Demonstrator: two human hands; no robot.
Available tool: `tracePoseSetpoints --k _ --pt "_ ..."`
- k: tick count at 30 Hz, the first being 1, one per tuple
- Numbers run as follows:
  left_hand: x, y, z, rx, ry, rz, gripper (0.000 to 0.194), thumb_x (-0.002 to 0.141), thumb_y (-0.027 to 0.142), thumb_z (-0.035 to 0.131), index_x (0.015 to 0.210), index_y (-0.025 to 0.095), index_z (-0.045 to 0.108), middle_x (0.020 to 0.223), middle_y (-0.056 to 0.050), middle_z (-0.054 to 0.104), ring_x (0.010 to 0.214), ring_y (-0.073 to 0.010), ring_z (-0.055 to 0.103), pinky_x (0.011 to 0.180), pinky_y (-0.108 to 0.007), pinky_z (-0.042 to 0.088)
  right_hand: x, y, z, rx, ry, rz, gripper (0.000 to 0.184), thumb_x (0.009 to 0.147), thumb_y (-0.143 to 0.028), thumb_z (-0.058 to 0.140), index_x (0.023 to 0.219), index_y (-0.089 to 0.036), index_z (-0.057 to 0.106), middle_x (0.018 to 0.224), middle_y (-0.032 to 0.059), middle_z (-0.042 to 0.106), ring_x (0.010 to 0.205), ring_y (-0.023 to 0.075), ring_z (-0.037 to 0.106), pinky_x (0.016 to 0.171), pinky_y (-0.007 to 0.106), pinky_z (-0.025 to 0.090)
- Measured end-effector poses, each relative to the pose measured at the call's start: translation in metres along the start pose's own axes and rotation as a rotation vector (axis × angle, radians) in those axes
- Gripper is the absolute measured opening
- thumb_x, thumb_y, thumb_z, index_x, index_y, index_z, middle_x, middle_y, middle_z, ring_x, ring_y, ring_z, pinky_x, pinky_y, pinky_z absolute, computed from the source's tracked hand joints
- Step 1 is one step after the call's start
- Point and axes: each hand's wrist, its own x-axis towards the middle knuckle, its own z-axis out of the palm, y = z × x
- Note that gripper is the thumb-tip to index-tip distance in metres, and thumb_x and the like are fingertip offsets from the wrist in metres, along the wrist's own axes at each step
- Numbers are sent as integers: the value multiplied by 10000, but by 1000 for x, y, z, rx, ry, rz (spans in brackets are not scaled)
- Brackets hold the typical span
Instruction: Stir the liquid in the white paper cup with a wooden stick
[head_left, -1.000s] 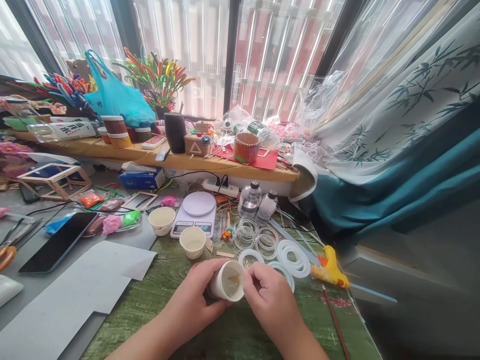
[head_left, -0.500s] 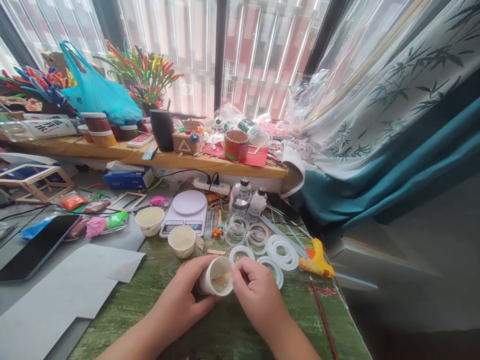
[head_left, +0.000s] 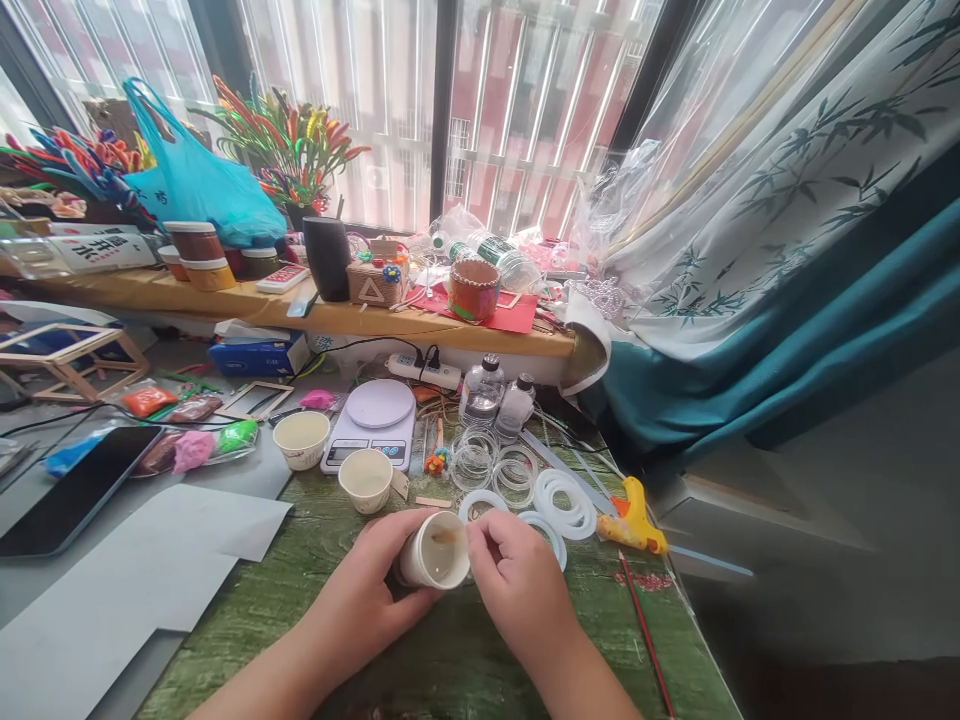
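Head camera looks down on a white paper cup (head_left: 433, 552) held on its side just above a green-painted tabletop (head_left: 247, 640), its mouth tipped toward the wearer and a brownish streak (head_left: 446, 537) showing inside near the rim. The left hand (head_left: 364, 580) is closed around the cup's body, gripping it from the side. The right hand (head_left: 517, 590) sits at the mouth with its fingers (head_left: 480, 548) bunched against the rim; whether they pinch anything is too small to tell. For fine work like this, the pose looks sound: one hand bracing the cup, both wrists low and close together, and the opening turned toward the window light. Just beyond lie a second paper cup (head_left: 365, 480), clear plastic rings (head_left: 472, 462), and white rings (head_left: 566, 505). Farther out are a white kitchen scale (head_left: 371, 420), two small bottles (head_left: 482, 392), and a yellow glue gun (head_left: 637, 518). To the left, a sheet of grey card (head_left: 127, 590) and a dark phone (head_left: 75, 490) lie on the bench, below a crowded wooden shelf (head_left: 360, 320) by the window.
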Motion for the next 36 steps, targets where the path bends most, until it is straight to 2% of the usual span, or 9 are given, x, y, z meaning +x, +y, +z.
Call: tracePoseSetpoints --k 8,12,20,24,27,30,33,36 --pt "1 3 -1 -7 18 -2 615 795 190 811 1374 334 660 1371 -68 758 1256 -340 708 1094 -497 581 0 0 -1 -26 -42 -11 380 1036 -436 443 712 -239 434 681 -12 503 662 176 466 621 321 309" --pt "2 5 -2 -4 21 4 598 803 209 814 1370 327 666 1355 -73 765 1244 -339 713 1096 -496 580 0 0 0 -48 -18 -38 379 1042 -432 432 717 -238 430 705 -7 517 682 179 477 639 324 311" --pt "1 4 -1 3 23 -9 610 806 198 809 1381 328 654 1376 -68 754 1257 -337 706 1102 -496 573 0 0 1 4 -53 9 373 1023 -416 479 698 -237 438 669 -17 490 653 170 447 611 313 298" --pt "3 2 -1 6 32 -26 635 795 185 810 1394 322 649 1392 -76 749 1283 -346 692 1129 -519 553 0 3 4 -10 43 -25 364 1038 -412 470 722 -231 480 690 -12 517 669 173 467 629 312 314" --pt "3 3 -2 1 24 -27 640 790 179 813 1388 336 648 1396 -64 746 1284 -342 692 1125 -517 557 1 5 5 3 3 2 375 1039 -426 467 721 -230 490 679 -14 518 654 170 469 616 308 314" --pt "4 3 -2 -5 17 -19 624 803 184 808 1385 342 648 1391 -56 748 1280 -335 696 1125 -509 558 2 6 4 3 19 -24 366 1036 -410 476 719 -227 499 689 -12 528 667 170 479 623 307 318" --pt "4 3 -1 -5 19 -12 612 812 187 803 1384 339 647 1386 -58 750 1272 -332 700 1125 -506 558 2 6 1 24 -25 -47 363 1013 -376 508 683 -227 483 659 -21 507 645 161 460 613 307 310" --pt "4 1 -1 -9 14 -7 621 815 184 799 1396 333 641 1398 -65 745 1282 -334 699 1139 -509 549 3 6 -1 42 14 -51 355 1019 -393 496 708 -222 516 694 -5 543 686 175 490 642 309 335"
